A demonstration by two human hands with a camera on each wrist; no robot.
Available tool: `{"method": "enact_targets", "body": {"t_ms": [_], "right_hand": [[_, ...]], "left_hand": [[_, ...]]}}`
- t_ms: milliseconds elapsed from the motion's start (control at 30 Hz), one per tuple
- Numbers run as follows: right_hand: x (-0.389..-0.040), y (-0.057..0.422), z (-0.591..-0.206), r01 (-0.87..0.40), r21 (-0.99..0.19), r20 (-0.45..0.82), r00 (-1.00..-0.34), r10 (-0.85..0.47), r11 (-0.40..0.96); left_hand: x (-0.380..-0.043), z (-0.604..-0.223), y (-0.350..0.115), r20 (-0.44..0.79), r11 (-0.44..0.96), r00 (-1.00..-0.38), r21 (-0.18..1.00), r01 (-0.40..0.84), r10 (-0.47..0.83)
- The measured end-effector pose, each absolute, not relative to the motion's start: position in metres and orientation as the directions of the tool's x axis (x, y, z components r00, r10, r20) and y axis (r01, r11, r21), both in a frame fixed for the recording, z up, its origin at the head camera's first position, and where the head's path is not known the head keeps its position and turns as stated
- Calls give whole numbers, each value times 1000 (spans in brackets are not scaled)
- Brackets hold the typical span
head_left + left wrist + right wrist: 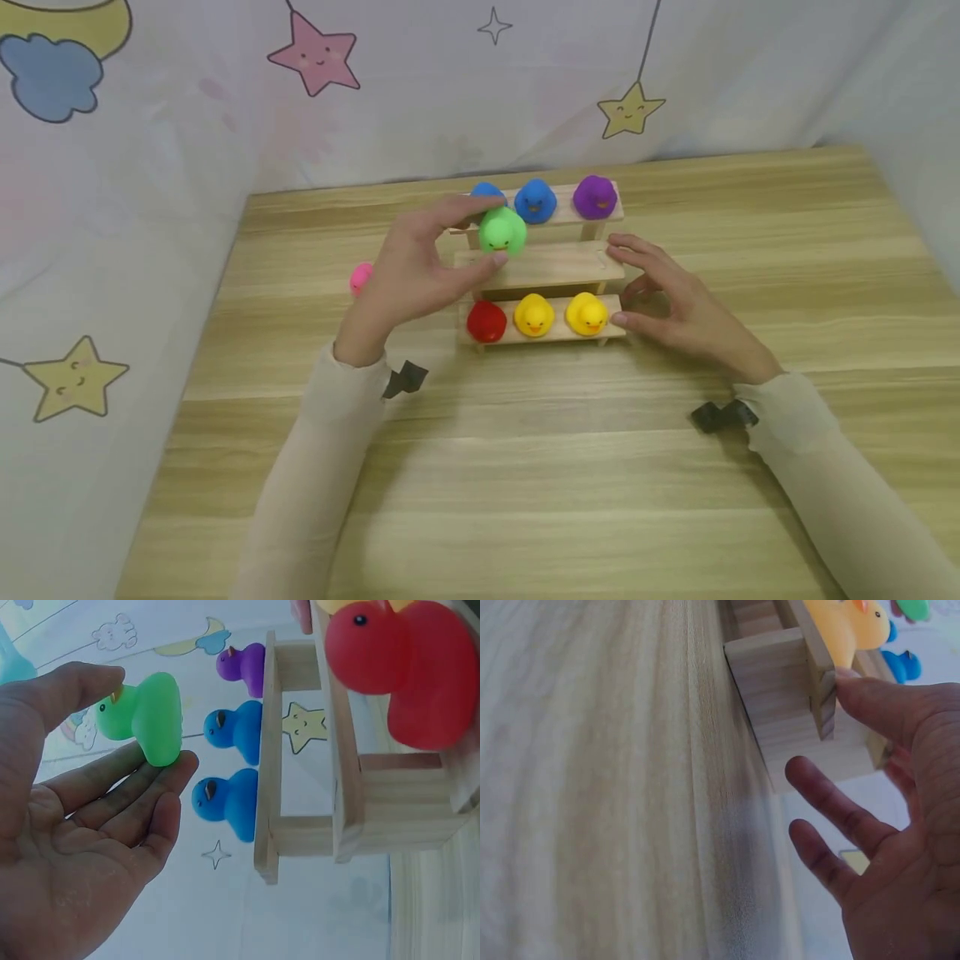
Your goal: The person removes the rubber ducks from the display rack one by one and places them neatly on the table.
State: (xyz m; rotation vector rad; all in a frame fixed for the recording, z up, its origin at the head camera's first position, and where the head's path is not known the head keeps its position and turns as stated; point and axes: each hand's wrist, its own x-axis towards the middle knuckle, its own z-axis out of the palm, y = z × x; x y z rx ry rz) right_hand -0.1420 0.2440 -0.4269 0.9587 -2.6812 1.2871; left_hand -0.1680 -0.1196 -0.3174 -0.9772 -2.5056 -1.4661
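Observation:
My left hand (416, 262) pinches a light green rubber duck (502, 233) between thumb and fingers, over the left part of a three-step wooden rack (543, 265). In the left wrist view, the duck's flat base faces the rack. My right hand (686, 312) is at the rack's right end. Its thumb touches the end of the front step, its index fingertip lies by the middle step, and the other fingers are spread loosely. On the back step sit two blue ducks (536, 202) and a purple duck (596, 198). The front step bears a red duck (487, 322) and two yellow ducks (534, 316).
A pink duck (361, 278) lies on the wooden table (570, 467) left of the rack, partly hidden by my left hand. Behind the table hangs a pale cloth (420, 100) printed with stars and clouds. Dark wrist mounts (723, 416) stick out from both sleeves.

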Motion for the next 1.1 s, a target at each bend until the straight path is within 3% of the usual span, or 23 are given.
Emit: {"method": "enact_targets", "body": {"t_ms": [400,1100], "right_hand": [[-142,244,-426,-538,-704,273,-808,-522,464],[-142,244,-428,-536,-715,273,-805,-527,449]], "left_hand": [[-173,-303,-159,367,445,-842,726,525,395],[-183,-302,-184,262,537,-858,690,486,441]]}}
